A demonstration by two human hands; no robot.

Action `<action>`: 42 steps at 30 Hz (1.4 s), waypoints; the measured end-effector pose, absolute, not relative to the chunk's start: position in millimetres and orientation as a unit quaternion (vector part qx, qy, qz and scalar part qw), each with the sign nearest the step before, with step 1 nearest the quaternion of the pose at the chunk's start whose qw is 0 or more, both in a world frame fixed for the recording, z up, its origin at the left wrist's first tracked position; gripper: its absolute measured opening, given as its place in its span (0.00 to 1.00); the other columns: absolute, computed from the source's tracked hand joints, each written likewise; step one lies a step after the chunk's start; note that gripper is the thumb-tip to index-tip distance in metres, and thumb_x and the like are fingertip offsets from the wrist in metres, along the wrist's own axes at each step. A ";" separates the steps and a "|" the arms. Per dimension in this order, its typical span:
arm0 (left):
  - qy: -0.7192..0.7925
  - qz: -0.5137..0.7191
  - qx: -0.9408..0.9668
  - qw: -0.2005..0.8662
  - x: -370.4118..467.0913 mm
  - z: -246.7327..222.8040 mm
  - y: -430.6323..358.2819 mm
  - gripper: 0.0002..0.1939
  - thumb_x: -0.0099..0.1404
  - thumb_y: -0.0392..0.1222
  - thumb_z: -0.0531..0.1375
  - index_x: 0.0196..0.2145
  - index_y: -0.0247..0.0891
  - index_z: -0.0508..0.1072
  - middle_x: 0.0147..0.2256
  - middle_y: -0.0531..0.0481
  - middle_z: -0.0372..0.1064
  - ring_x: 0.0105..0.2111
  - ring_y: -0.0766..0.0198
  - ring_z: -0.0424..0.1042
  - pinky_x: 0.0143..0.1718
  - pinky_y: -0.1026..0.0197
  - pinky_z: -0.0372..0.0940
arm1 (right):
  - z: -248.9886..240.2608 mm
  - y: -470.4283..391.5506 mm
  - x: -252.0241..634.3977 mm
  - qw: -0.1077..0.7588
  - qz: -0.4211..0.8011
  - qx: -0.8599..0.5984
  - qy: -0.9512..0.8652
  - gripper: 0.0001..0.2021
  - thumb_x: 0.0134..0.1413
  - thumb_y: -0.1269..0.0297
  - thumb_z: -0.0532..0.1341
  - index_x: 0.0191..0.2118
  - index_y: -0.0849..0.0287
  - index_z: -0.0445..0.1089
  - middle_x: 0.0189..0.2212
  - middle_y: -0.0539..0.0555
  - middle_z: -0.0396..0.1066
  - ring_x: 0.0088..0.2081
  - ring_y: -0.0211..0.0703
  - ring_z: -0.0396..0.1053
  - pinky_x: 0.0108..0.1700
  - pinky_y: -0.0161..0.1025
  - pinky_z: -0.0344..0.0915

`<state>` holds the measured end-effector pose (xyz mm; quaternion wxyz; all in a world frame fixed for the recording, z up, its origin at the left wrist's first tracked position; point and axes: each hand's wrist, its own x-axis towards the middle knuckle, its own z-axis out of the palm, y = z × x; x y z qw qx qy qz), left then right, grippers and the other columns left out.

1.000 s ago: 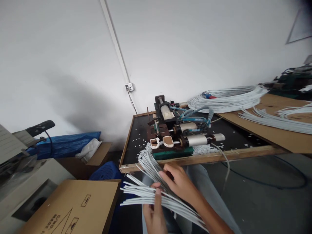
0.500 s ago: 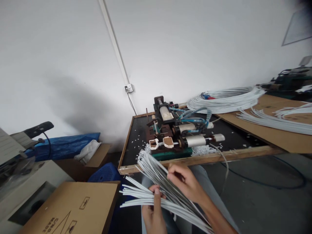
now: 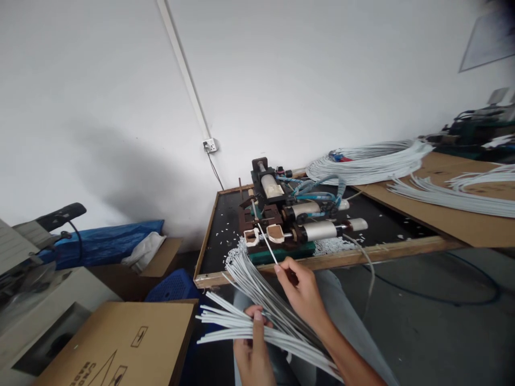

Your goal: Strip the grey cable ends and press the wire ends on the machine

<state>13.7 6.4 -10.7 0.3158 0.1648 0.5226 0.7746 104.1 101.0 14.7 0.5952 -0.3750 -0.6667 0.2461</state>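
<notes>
Half a second ago the right hand (image 3: pixel 298 284) is curled over the wires at the lap; now it reaches farther forward and left, its thumb and fingers pinched together on a single white wire (image 3: pixel 267 245). That wire now slants away to the far left, its far end among the parts of the machine (image 3: pixel 309 230). It passes between two pale-rimmed blocks (image 3: pixel 276 232); whether it touches either, I cannot tell. The left hand (image 3: pixel 255 343) stays put, fingers clamped around a fanned wire bundle (image 3: pixel 221 321). A second bundle (image 3: pixel 257 281) still slopes from the desk's near edge down toward the lap.

The desk (image 3: pixel 341 260) has a raised wooden rim, and the right hand is just on its near side. Left of the machine, a black strip dotted with scraps (image 3: pixel 233 254) runs to the left rim. At the right, a cardboard sheet (image 3: pixel 446 214) overhangs the near rim. Grey floor (image 3: pixel 426 332) spreads right of the knee; a cardboard box (image 3: pixel 120 321) borders the left.
</notes>
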 end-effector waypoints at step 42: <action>0.441 0.793 0.120 0.403 10.4 -4.9 6.5 0.21 0.47 0.55 0.76 0.32 0.37 0.82 0.29 0.50 0.74 0.28 0.63 0.70 0.33 0.63 0.66 | 22.2 99.5 104.6 0.611 0.290 -0.306 -0.670 0.15 0.67 0.62 0.55 0.27 0.54 0.56 0.22 0.44 0.53 0.22 0.36 0.54 0.25 0.34 0.52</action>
